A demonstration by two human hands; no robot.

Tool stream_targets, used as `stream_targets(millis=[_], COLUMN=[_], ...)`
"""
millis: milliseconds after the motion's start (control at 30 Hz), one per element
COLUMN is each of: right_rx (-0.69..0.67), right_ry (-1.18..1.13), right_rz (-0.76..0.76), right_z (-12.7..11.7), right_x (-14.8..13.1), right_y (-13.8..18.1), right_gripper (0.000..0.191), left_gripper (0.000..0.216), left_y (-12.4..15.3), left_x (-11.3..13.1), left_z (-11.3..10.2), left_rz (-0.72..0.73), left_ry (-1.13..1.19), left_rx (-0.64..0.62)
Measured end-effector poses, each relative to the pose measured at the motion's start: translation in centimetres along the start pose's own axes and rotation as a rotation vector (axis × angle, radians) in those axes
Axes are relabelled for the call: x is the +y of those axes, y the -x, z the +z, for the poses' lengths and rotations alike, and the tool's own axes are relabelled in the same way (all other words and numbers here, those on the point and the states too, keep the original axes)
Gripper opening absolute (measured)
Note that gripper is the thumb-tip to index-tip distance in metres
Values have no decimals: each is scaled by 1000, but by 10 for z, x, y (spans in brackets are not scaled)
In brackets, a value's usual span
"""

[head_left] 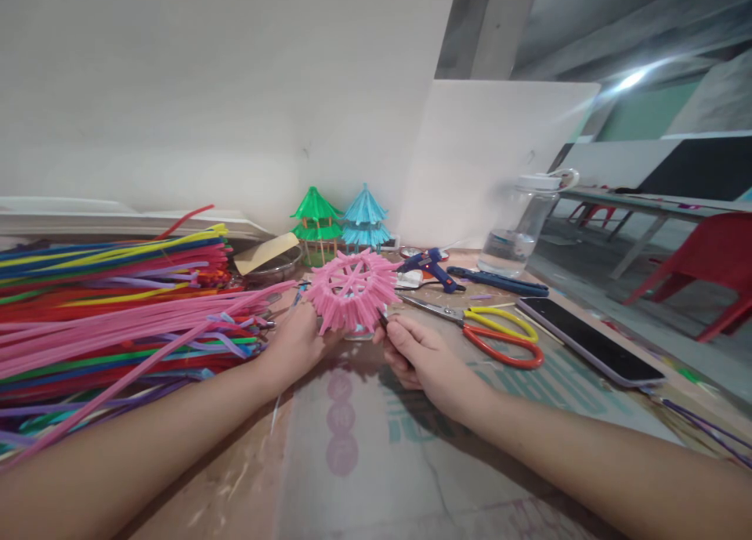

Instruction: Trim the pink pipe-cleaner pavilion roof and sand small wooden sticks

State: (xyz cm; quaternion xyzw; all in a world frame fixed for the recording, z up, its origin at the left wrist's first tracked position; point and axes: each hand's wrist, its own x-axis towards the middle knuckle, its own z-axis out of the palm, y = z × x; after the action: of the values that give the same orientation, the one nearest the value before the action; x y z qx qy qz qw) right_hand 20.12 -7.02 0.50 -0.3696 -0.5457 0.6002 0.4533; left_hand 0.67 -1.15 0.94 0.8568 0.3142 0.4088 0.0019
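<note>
A: Holding what, on the left?

B: Left hand (299,340) closed on the lower left rim of the pink pipe-cleaner wheel (352,289). Raised just above the table (364,462), right between the two grips.

A: And on the right?

B: Right hand (420,352) curled tight, with the fingertips pinched on a small dark object (385,320) at the wheel's lower right edge. Too small to tell what kind.

A: Likeliest way to spoil it?

B: Probably squeezing too hard. Could flatten the fuzzy fringe or bend the spokes out of round. Might also prick a fingertip on a cut wire end.

A: Anything close enough to snag?

B: Loose pipe cleaners (117,305) just left of the left grip, with pink strands reaching almost to the wrist. Could catch in the fringe and drag along with any turn.

A: To the right?

B: Scissors (499,332) just beside the right grip, blades pointing toward it. Risky for the knuckles on a careless sweep outward. Glue gun (428,266) just beyond the wheel, so possibly a burn if hot; impossible to tell. Phone (591,340) farther right, near the table edge, easy to nudge off with a forearm.
</note>
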Motion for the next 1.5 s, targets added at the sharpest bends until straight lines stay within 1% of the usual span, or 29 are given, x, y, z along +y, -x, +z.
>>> stream_targets(millis=[167,267,400,600,833,933,1067,1267,1367,1500], right_rx=[33,10,-15,1,15,35,22,35,25,14], right_ry=[-6,-51,-80,-50,-34,-2,-7,18,4,-22], right_rz=[-2,-8,-52,-79,-67,-58,-57,-77,-61,-53], right_z=[0,0,0,1,2,2,1,2,2,2], right_x=[-2,-1,1,0,-1,-1,-1,-1,-1,0], right_y=[0,1,1,1,1,1,1,1,1,1], right_gripper=[52,55,53,55,51,50,50,47,49,55], left_gripper=[18,21,27,20,23,21,18,19,20,26], left_y=[-1,-1,0,-1,1,0,-2,-4,-2,2], left_x=[4,4,2,3,0,2,7,9,6,1], left_z=[-2,-2,-1,-1,-1,-2,-3,-4,-3,-2], left_rz=[-32,-49,-107,-47,-58,-36,-30,-25,-60,-168], left_ry=[19,40,38,38,-20,4,39,48,51,-4], left_rx=[-34,-38,-44,-37,-81,-70,-47,-52,-55,-57])
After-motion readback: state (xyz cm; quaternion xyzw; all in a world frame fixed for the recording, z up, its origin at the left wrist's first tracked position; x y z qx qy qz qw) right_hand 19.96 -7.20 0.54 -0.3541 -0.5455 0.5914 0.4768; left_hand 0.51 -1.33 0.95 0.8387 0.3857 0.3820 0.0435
